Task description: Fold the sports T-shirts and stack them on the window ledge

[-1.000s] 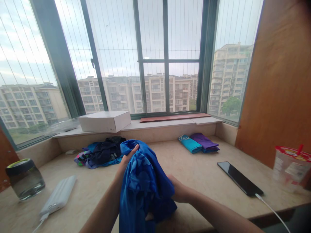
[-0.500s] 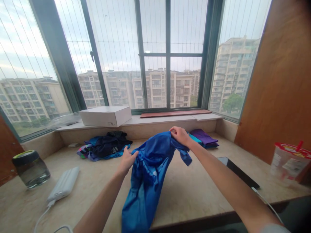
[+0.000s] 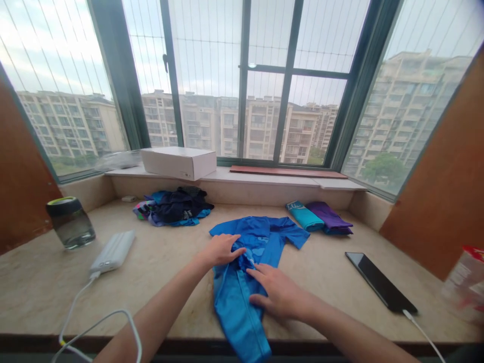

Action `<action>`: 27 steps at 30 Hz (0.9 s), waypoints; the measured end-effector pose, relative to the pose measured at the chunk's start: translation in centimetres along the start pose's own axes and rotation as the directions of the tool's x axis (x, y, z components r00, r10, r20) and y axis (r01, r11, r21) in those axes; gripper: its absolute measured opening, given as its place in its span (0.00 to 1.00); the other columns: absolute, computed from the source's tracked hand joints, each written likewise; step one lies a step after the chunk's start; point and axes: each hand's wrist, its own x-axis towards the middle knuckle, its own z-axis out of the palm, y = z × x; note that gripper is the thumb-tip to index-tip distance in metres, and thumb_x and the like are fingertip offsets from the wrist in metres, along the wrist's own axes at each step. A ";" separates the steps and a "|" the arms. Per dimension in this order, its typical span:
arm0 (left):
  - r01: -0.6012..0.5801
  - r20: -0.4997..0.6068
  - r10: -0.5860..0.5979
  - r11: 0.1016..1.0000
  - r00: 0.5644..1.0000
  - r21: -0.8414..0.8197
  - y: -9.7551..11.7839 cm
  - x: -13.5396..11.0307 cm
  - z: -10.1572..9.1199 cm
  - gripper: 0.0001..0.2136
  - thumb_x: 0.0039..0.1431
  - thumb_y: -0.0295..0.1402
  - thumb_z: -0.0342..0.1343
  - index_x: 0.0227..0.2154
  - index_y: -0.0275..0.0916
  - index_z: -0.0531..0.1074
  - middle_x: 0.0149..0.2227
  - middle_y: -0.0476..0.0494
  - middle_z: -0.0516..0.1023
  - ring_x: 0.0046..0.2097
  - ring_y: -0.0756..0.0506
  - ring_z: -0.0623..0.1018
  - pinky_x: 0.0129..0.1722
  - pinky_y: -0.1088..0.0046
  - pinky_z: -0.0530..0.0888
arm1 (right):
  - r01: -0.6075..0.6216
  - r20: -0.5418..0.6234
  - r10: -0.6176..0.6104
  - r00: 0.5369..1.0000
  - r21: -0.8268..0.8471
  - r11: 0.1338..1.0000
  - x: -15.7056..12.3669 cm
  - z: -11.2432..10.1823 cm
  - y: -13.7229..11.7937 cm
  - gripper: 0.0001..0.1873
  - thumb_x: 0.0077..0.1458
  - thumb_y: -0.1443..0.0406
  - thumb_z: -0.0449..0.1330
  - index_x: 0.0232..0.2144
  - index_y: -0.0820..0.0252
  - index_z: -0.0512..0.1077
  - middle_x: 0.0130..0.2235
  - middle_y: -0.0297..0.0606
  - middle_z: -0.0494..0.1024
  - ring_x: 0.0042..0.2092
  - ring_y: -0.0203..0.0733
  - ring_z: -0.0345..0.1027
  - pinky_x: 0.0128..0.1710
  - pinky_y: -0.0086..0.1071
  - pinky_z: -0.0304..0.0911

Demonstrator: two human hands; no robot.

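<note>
A shiny blue short-sleeved shirt (image 3: 242, 295) lies on the stone ledge in front of me, its lower part narrow and hanging over the front edge. Its sleeves spread left and right at the far end, and the middle is bunched in creases. My left hand (image 3: 223, 250) rests on the shirt's left side, fingers stretched forward and thumb apart. Lower down on the right, my right hand (image 3: 280, 292) touches the fabric with its fingers spread. Neither hand grips the cloth.
Behind the shirt are a heap of dark clothes (image 3: 176, 206), a rolled turquoise cloth (image 3: 306, 217) and folded purple cloth (image 3: 328, 216). A bottle (image 3: 71, 224) and cabled power bank (image 3: 112, 251) stand left; a phone (image 3: 380, 282) and plastic cup (image 3: 463, 282) right. A white box (image 3: 177, 162) sits on the sill.
The shirt was held up by both hands and now lies on the ledge with its sleeves spread. Both hands have let go and my right hand has come down nearer me. The view has shifted.
</note>
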 end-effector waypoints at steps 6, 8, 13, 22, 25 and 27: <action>0.081 -0.058 -0.080 0.996 0.995 0.026 2.2 -0.1 0.0 0.14 0.53 0.40 0.64 0.38 0.36 0.80 0.43 0.28 0.82 0.48 0.27 0.79 0.48 0.54 0.72 | -0.006 0.130 0.005 0.992 0.010 1.000 -3.0 -1.0 -0.1 0.25 0.64 0.52 0.59 0.62 0.44 0.70 0.70 0.42 0.59 0.70 0.62 0.52 0.68 0.59 0.48; 0.067 -0.059 -0.069 0.997 0.996 -0.034 2.5 -0.1 0.0 0.05 0.50 0.34 0.65 0.28 0.39 0.79 0.36 0.35 0.83 0.43 0.32 0.81 0.42 0.62 0.73 | 0.004 0.153 -0.009 0.988 0.032 0.999 -4.2 -1.6 0.5 0.23 0.65 0.53 0.58 0.61 0.42 0.70 0.70 0.39 0.58 0.70 0.60 0.51 0.69 0.58 0.47; 0.049 -0.179 -0.089 0.975 0.980 -0.216 1.3 0.9 -0.5 0.09 0.55 0.34 0.61 0.21 0.41 0.75 0.25 0.46 0.79 0.30 0.43 0.77 0.31 0.72 0.68 | 0.006 0.152 -0.012 0.988 0.041 0.999 -7.8 -2.4 2.2 0.18 0.68 0.56 0.55 0.57 0.41 0.75 0.67 0.39 0.65 0.69 0.55 0.56 0.69 0.57 0.48; 0.267 -0.473 -0.423 0.893 0.773 -0.363 -7.4 -0.7 -3.5 0.10 0.61 0.28 0.55 0.24 0.37 0.68 0.25 0.49 0.70 0.35 0.45 0.75 0.42 0.72 0.70 | 0.074 0.196 -0.079 0.977 0.035 0.997 -10.6 -6.3 0.0 0.16 0.68 0.60 0.53 0.42 0.49 0.82 0.45 0.40 0.84 0.50 0.49 0.75 0.54 0.42 0.67; 0.243 -0.461 -0.379 0.913 0.802 -0.327 -7.3 -1.4 -3.4 0.03 0.61 0.27 0.55 0.34 0.33 0.73 0.36 0.41 0.77 0.46 0.41 0.76 0.52 0.66 0.69 | 0.008 0.193 -0.009 0.981 0.008 1.000 -9.0 -7.1 0.4 0.16 0.67 0.55 0.55 0.43 0.50 0.81 0.44 0.40 0.84 0.47 0.50 0.76 0.50 0.40 0.67; 0.158 -0.413 -0.265 0.948 0.871 -0.275 -6.0 -1.0 -2.9 0.08 0.61 0.28 0.56 0.43 0.34 0.75 0.47 0.36 0.78 0.53 0.39 0.75 0.58 0.64 0.66 | -0.036 0.111 0.040 0.993 -0.041 0.999 -6.8 -7.2 1.9 0.17 0.65 0.53 0.56 0.46 0.52 0.81 0.47 0.43 0.83 0.49 0.52 0.75 0.51 0.41 0.66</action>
